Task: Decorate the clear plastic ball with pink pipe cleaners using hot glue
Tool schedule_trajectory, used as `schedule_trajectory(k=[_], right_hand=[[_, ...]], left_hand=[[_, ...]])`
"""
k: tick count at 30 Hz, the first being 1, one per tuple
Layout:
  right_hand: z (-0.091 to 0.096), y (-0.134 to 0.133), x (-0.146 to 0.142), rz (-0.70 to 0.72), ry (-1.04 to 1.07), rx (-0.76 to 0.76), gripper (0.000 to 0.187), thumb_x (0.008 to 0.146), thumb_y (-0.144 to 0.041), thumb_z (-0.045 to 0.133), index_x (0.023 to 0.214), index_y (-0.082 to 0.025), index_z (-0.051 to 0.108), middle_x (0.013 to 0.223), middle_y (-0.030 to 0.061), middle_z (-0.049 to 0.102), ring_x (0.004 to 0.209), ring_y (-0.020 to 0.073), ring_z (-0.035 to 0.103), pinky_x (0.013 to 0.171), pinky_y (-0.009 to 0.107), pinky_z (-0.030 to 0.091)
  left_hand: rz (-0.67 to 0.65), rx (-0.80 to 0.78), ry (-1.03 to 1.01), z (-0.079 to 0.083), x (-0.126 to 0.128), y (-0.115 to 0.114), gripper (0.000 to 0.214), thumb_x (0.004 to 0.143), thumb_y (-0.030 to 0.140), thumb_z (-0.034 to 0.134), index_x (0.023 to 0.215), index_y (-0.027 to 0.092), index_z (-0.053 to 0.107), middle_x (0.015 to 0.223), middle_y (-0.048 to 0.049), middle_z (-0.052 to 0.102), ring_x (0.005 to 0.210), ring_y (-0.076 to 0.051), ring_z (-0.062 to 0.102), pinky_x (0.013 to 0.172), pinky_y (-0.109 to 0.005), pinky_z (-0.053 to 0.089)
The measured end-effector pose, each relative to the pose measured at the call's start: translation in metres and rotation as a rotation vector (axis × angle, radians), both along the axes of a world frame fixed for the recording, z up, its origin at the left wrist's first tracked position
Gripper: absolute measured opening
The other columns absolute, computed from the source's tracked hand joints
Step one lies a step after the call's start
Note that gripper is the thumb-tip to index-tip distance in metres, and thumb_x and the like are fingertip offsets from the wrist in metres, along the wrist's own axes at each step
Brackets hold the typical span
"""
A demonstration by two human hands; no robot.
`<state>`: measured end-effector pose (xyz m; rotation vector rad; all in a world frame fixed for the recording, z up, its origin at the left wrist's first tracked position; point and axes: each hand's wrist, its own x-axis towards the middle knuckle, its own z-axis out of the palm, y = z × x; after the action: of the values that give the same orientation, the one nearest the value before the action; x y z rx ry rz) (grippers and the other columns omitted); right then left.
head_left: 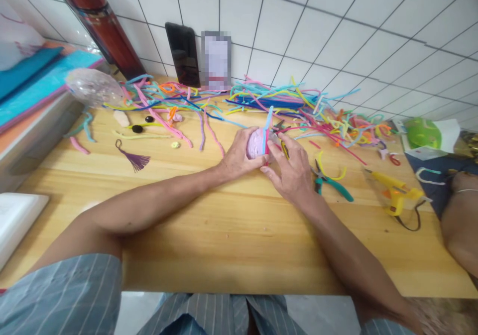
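Note:
Over the middle of the table, my left hand (239, 157) is wrapped round a lilac ball (255, 144), thumb towards me. A light blue pipe cleaner (268, 117) stands up along the ball's right side, with a pink one pressed against it. My right hand (295, 168) closes on the ball's other side, its fingertips at the pink pipe cleaner. Part of the ball is hidden by my fingers. Just beyond my right fingers lies a tool with a yellow and black handle (285, 149), partly covered. Green-handled pliers (338, 187) lie right of my right hand.
Heaps of coloured pipe cleaners (269, 101) line the wall. A purple tassel (138, 161) lies left. A yellow glue gun (398, 190) rests at right, near another person's arm (461, 220). Two phones (183, 54) lean on the tiles beside a red thermos (100, 26).

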<state>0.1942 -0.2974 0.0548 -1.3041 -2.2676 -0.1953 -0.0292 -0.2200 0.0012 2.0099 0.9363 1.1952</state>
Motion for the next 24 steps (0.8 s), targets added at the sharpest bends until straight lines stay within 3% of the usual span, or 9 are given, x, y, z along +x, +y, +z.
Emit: schedule_trajectory(k=[14, 24], right_hand=[[0.0008, -0.0020, -0.0011, 0.002, -0.037, -0.012, 0.062, 0.115, -0.046, 0.068, 0.173, -0.027, 0.059, 0.177, 0.0235, 0.062, 0.160, 0.0451, 0.064, 0.129, 0.073, 0.057], [-0.0008, 0.0009, -0.0015, 0.049, 0.028, 0.015, 0.065, 0.115, -0.046, 0.070, 0.176, -0.026, 0.057, 0.174, 0.0239, 0.064, 0.159, 0.0434, 0.064, 0.131, 0.071, 0.055]], left_hand=[[-0.034, 0.048, 0.035, 0.0076, -0.0037, -0.0027, 0.087, 0.100, 0.071, 0.080, 0.166, 0.025, 0.048, 0.165, -0.0192, 0.064, 0.154, -0.039, 0.061, 0.134, -0.060, 0.051], [-0.048, 0.078, -0.012, 0.0009, -0.0019, 0.0020, 0.088, 0.100, 0.077, 0.077, 0.165, 0.024, 0.048, 0.163, -0.0206, 0.065, 0.154, -0.039, 0.062, 0.135, -0.061, 0.049]])
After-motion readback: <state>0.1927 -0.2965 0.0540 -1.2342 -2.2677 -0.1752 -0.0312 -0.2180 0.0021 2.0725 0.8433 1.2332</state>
